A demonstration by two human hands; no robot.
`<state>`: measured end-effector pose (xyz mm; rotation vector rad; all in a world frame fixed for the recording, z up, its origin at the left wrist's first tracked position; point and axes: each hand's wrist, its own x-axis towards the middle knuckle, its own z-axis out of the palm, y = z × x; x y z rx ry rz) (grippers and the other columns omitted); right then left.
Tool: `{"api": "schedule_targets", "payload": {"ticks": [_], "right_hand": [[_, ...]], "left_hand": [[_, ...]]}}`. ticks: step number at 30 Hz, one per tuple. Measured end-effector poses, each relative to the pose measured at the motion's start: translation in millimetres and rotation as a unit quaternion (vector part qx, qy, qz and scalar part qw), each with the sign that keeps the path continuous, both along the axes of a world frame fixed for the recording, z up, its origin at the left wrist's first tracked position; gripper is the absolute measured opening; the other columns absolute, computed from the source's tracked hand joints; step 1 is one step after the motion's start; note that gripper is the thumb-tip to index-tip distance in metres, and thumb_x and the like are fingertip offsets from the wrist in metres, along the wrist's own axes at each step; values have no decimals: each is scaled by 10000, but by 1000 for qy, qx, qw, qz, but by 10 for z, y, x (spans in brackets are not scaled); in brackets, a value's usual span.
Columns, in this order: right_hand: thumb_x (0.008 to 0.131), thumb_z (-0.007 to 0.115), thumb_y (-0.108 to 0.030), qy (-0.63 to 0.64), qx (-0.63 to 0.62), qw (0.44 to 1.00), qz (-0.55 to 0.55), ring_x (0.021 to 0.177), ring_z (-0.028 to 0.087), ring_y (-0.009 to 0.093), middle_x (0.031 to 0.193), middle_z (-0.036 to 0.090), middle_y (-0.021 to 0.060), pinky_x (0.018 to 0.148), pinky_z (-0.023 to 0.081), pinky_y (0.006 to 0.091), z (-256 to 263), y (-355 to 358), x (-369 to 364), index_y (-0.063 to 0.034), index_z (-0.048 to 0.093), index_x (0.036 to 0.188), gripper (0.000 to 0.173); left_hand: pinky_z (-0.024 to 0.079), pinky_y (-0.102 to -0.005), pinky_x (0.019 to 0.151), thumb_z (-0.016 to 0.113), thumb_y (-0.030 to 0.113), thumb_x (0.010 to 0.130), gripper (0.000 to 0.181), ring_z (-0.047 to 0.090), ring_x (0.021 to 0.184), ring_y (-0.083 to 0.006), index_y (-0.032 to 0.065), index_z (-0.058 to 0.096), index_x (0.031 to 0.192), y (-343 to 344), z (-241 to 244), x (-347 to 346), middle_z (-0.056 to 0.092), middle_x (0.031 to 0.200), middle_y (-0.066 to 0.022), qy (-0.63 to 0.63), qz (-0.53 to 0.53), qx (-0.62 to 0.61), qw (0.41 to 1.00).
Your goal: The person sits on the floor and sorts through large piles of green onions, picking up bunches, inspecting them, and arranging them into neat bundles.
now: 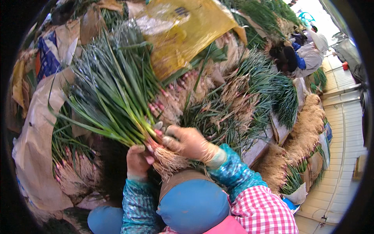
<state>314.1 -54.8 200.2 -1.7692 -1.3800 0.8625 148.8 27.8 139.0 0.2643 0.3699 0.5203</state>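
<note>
A large bunch of spring onions (122, 96) lies slanted before me, its green leaves fanning to the upper left. Its pinkish stem bases and pale stringy roots (169, 161) point to the lower right. My left hand (138, 162) grips the bunch from below near the stem bases, thumb in front. My right hand (188, 143) holds the bunch's right side just above the roots, its fingers curled against the stems. Both hands seem to be in thin gloves. Below the roots are my knees, one under a blue cover (194, 199).
Yellow plastic sheeting (181, 35) covers onions ahead. Loose onions and leaves (233, 102) pile up at right, with rooted rows (304, 128) beyond. A brown sheet (38, 152) borders another bunch (77, 166) at left. People (306, 55) sit at upper right.
</note>
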Motion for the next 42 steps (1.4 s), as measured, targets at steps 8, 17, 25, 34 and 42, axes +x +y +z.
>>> {"api": "schedule_targets", "payload": {"ticks": [8,17,25,34,42], "right_hand": [[840,621,-218,-31,-198,952,231,826,645,277,927,651,161,755,509,337,76,89,320,-50,627,1041,262],[887,578,-380,-89,-88,974,-191,623,591,193,670,603,115,576,470,330,-715,622,789,35,614,841,418],[910,543,-113,63,165,984,29,664,606,235,776,604,72,635,497,322,-56,131,195,-10,544,948,109],[894,549,-249,48,-63,987,137,778,603,389,835,620,194,662,491,387,-242,107,92,-80,582,1064,242],[876,583,-366,-5,-149,988,33,611,570,256,711,612,143,598,476,361,-107,435,303,-24,613,968,355]], "left_hand": [[461,-404,860,634,191,732,551,543,848,-217,-12,436,1205,22,292,38,549,855,-68,-25,81,-16,996],[401,-421,941,636,263,759,641,559,884,-221,-35,407,1279,0,74,2,574,956,-93,19,90,-9,996],[483,-402,877,590,261,779,347,616,842,-277,-87,597,791,-19,23,-27,621,920,-228,-90,101,-39,990],[494,-265,528,565,217,774,354,571,565,-195,-117,600,886,33,-54,-97,619,748,-159,17,63,6,998],[400,-246,347,536,196,806,314,496,411,-175,-101,615,872,12,-145,-135,590,606,-100,87,23,4,996]]}}
